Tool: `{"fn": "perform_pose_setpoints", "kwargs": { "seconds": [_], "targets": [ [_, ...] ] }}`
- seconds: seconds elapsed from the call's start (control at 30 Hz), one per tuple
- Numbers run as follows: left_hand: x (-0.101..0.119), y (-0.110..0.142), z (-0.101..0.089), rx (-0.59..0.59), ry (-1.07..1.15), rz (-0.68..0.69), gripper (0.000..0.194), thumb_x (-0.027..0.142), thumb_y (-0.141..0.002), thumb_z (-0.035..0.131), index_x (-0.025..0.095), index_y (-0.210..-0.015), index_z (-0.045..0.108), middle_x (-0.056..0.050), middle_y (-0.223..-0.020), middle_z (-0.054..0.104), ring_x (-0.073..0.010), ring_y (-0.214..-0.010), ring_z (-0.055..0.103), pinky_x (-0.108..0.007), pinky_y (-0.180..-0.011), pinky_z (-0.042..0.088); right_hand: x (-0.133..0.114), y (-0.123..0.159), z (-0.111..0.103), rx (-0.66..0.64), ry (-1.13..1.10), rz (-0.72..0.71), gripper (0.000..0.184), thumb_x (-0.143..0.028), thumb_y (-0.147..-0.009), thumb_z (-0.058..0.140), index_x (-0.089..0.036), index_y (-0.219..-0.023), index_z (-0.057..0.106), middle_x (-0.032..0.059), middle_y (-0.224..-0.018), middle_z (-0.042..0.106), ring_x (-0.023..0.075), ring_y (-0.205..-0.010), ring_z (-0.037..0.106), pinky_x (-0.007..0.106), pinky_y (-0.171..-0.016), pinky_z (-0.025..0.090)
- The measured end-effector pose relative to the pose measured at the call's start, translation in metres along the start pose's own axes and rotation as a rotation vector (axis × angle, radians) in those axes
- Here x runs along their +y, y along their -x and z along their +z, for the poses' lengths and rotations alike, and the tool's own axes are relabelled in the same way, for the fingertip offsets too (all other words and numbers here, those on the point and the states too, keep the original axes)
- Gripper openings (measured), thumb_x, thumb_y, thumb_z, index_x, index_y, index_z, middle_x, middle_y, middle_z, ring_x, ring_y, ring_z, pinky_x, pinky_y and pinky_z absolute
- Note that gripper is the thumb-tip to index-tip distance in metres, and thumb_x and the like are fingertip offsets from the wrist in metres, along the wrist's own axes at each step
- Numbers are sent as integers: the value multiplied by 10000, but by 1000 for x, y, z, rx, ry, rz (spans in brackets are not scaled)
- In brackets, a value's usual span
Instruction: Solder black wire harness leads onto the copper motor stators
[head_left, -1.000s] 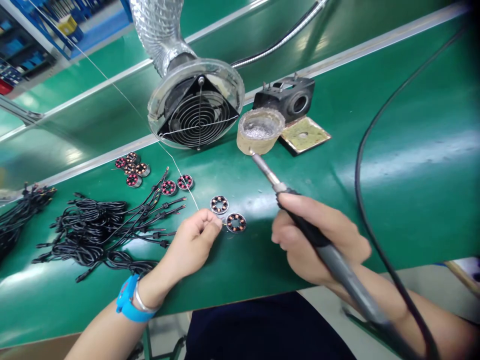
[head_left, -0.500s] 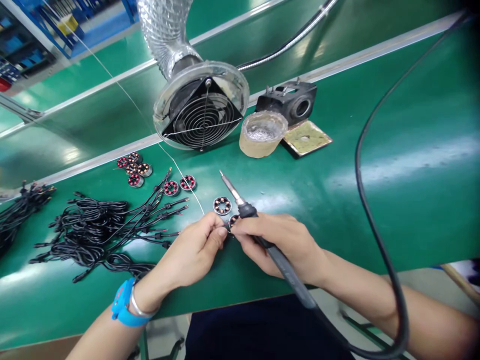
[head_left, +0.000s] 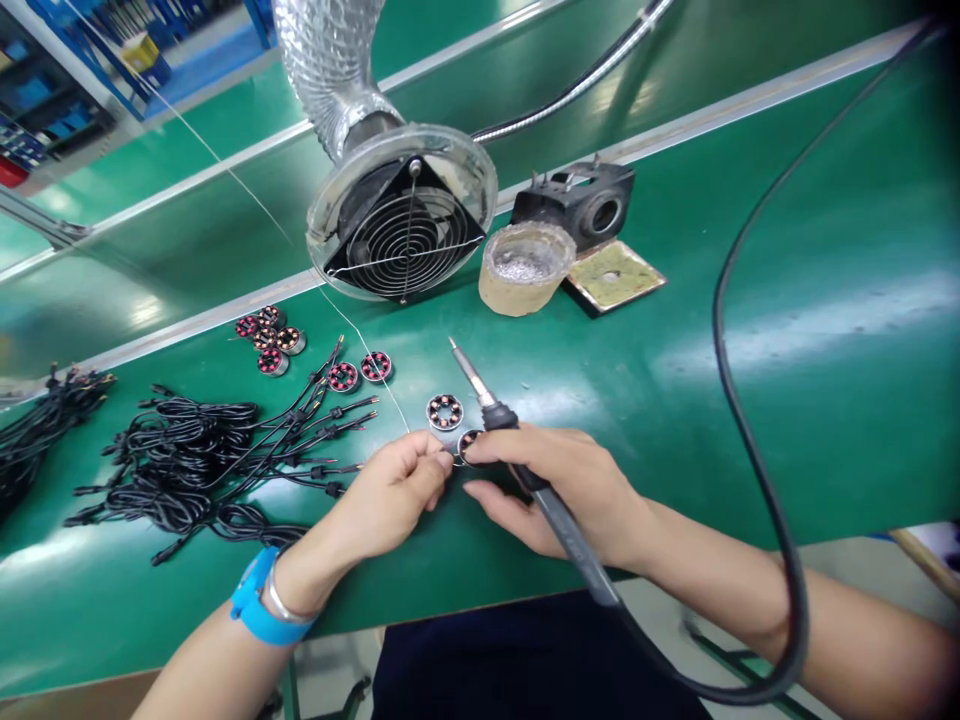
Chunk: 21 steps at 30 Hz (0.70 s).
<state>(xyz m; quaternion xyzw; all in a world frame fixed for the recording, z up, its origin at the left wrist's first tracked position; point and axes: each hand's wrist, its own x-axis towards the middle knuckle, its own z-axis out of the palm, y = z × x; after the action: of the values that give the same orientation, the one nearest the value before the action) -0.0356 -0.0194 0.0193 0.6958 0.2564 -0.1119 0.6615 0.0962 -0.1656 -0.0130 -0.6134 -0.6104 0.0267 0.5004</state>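
At about nine o'clock on the green worktop (head_left: 750, 330) a tangle of black leads (head_left: 210, 465) is spread, and further in, toward ten o'clock, a small cluster of wound stators (head_left: 266, 338) is set down, with two more (head_left: 358, 371) just right of the lead ends. Near the middle the left hand (head_left: 390, 490) is closed in a fine pinch, thumb and forefinger pressed together on what appears to be the thin solder wire (head_left: 225, 170) (too fine at the fingertips to be certain), which is drawn up and away toward eleven o'clock. Immediately to the right of that pinch, at roughly three o'clock from it and touching the fingertips of the right hand (head_left: 559, 490), a stator (head_left: 469, 445) is lain flat, partly hidden; a second stator (head_left: 445, 411) is seen just beyond it at twelve o'clock. The right hand's grip is wrapped loosely round the soldering iron (head_left: 517, 450), whose long axis is run from five o'clock to eleven o'clock, the tip held clear above the worktop past the stators. Both hands are about equally near the hidden stator. Further back an extraction fan (head_left: 405, 225), a solder pot (head_left: 523, 265) and an iron stand (head_left: 581, 205) are ranged.
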Motion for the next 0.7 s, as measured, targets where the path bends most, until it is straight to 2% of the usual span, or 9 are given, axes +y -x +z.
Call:
{"fn": "perform_pose_setpoints", "kwargs": {
  "seconds": [0.13, 0.33, 0.5, 0.6, 0.7],
  "targets": [
    [3, 2, 3, 43, 23, -46, 317, 433, -913, 449, 187, -717, 413, 80, -562, 339, -74, -493, 240, -221, -460, 198, -1, -1, 0, -30, -1, -6, 268, -76, -871, 513, -210, -1103, 531, -9, -828, 653, 105, -624, 598, 213, -616, 494],
    [2, 2, 5, 81, 27, -47, 282, 402, -899, 457, 190, -720, 403, 88, -556, 315, -70, -493, 230, -210, -450, 201, -1, -7, 1, -16, -100, 120, 265, -79, -889, 480, -221, -1109, 515, -9, -871, 665, 89, -622, 616, 182, -606, 506],
    [-2, -1, 5, 106, 18, -23, 255, 371, -912, 435, 183, -740, 431, 80, -565, 336, -74, -511, 264, -206, -469, 227, 2, -9, -2, -29, -147, 83, 270, -78, -891, 499, -214, -1119, 541, 6, -923, 683, 110, -730, 658, 200, -672, 539],
    [-1, 0, 5, 112, 3, -25, 270, 378, -915, 436, 182, -729, 431, 78, -559, 334, -77, -514, 269, -209, -477, 231, 0, -8, -5, 4, -99, 54, 256, -85, -886, 530, -200, -1112, 566, 19, -945, 694, 122, -773, 672, 215, -720, 552],
    [0, 0, 6, 119, -6, -32, 276, 387, -915, 436, 182, -730, 434, 76, -559, 339, -77, -508, 268, -212, -474, 222, -5, -6, -12, 108, -62, 34, 288, -43, -898, 526, -204, -1128, 592, 11, -936, 707, 116, -785, 683, 209, -739, 555]
  ]
}}
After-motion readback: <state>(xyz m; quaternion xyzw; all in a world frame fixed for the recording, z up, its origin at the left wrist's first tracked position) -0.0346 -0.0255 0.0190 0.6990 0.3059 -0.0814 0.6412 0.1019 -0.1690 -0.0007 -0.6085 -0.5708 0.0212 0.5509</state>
